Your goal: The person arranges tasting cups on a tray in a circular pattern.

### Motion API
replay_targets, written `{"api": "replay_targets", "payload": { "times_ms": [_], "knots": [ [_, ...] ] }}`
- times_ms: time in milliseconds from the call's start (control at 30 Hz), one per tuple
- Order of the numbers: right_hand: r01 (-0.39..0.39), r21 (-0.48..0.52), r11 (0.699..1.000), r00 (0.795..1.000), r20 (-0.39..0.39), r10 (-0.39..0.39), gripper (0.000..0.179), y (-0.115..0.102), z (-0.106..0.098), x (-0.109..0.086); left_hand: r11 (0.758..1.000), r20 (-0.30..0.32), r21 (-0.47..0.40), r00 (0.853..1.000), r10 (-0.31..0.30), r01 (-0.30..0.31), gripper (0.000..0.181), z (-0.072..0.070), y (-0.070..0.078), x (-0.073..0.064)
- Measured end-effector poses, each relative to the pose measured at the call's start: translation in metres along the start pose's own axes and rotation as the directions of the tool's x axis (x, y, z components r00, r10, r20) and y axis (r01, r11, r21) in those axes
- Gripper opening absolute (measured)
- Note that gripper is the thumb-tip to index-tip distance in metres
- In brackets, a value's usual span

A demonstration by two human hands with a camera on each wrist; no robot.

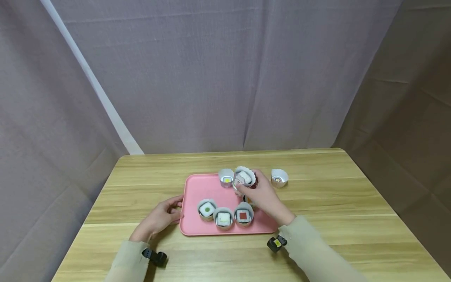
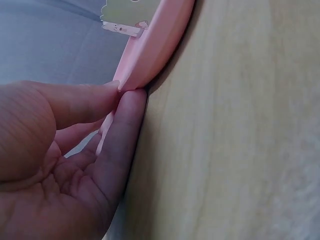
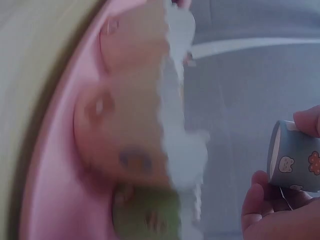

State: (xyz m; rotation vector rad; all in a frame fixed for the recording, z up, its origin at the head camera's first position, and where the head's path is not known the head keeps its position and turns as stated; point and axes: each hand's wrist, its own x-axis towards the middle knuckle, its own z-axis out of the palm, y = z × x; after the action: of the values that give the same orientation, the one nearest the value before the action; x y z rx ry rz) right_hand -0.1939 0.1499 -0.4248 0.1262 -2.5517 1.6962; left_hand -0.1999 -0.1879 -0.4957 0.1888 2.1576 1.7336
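At the left edge of a pink tray (image 1: 192, 192), my left hand (image 1: 160, 216) pinches the rim between thumb and fingers. My right hand (image 1: 267, 196) holds a paper baking cup (image 3: 295, 162) above the tray's back right part; it is grey-blue with printed bears and flowers, and a white piece lies inside. Along the tray's front stand similar cups: one with a green-dotted white piece (image 1: 206, 209), one with a pale-topped piece (image 1: 223, 219) and one with a red-centred piece (image 1: 243, 216). Another cup (image 1: 226, 178) sits at the back edge. My right hand partly hides further items beneath it.
A single paper cup (image 1: 279, 178) with a small piece inside stands on the wooden table (image 1: 338, 203), right of the tray. Grey cloth (image 1: 197, 78) hangs behind the table and at both sides.
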Motion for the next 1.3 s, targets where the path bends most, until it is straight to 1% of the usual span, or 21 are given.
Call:
{"api": "replay_targets", "payload": {
  "times_ms": [100, 267, 367, 500, 633, 700, 833, 900, 1033, 1100, 1200, 1300],
  "knots": [
    [0.016, -0.009, 1.000, 1.000, 0.013, -0.016, 0.050, -0.005, 0.015, -0.001, 1.000, 0.012, -0.014, 1.000, 0.015, -0.015, 0.060, 0.000, 0.000, -0.001],
    [0.029, -0.021, 0.999, 0.998, 0.055, -0.028, 0.047, -0.011, 0.039, -0.002, 1.000, 0.011, -0.027, 1.000, 0.009, -0.009, 0.060, -0.001, -0.001, -0.002],
    [0.024, -0.014, 1.000, 0.996, 0.081, -0.023, 0.046, -0.011, 0.051, 0.000, 0.999, 0.005, -0.035, 1.000, 0.006, -0.006, 0.060, -0.001, -0.001, -0.003],
    [0.024, 0.027, 0.999, 0.992, 0.122, -0.027, 0.048, -0.010, 0.064, 0.004, 1.000, 0.000, -0.030, 1.000, 0.010, -0.010, 0.059, 0.001, 0.000, -0.003],
    [0.008, 0.037, 0.999, 0.989, 0.144, -0.013, 0.053, -0.009, 0.071, 0.006, 1.000, 0.003, -0.026, 1.000, 0.014, -0.014, 0.059, 0.004, 0.001, -0.001],
    [-0.018, 0.035, 0.999, 0.987, 0.160, 0.012, 0.055, -0.008, 0.073, 0.008, 1.000, 0.000, -0.029, 1.000, 0.011, -0.011, 0.059, 0.005, 0.001, -0.001],
    [-0.060, -0.009, 0.998, 0.982, 0.177, 0.061, 0.057, -0.007, 0.080, 0.014, 1.000, -0.002, -0.029, 1.000, 0.006, -0.006, 0.059, 0.004, 0.001, -0.001],
    [-0.072, -0.039, 0.997, 0.982, 0.170, 0.078, 0.056, -0.006, 0.085, 0.016, 1.000, 0.001, -0.028, 1.000, 0.004, -0.004, 0.060, 0.003, 0.000, -0.002],
    [-0.080, -0.067, 0.995, 0.984, 0.151, 0.090, 0.056, -0.007, 0.092, 0.018, 1.000, -0.001, -0.023, 1.000, -0.004, 0.004, 0.060, 0.003, -0.001, -0.002],
    [-0.080, -0.079, 0.994, 0.986, 0.137, 0.090, 0.058, -0.007, 0.093, 0.018, 1.000, -0.006, -0.023, 1.000, -0.007, 0.007, 0.060, 0.003, -0.001, -0.002],
    [-0.099, -0.107, 0.989, 0.987, 0.118, 0.112, 0.059, -0.007, 0.095, 0.018, 1.000, -0.008, -0.023, 1.000, -0.007, 0.007, 0.060, 0.004, -0.002, -0.003],
    [-0.102, -0.122, 0.987, 0.986, 0.116, 0.117, 0.060, -0.006, 0.096, 0.020, 1.000, -0.007, -0.022, 1.000, -0.007, 0.007, 0.060, 0.004, -0.002, -0.003]
  ]
}}
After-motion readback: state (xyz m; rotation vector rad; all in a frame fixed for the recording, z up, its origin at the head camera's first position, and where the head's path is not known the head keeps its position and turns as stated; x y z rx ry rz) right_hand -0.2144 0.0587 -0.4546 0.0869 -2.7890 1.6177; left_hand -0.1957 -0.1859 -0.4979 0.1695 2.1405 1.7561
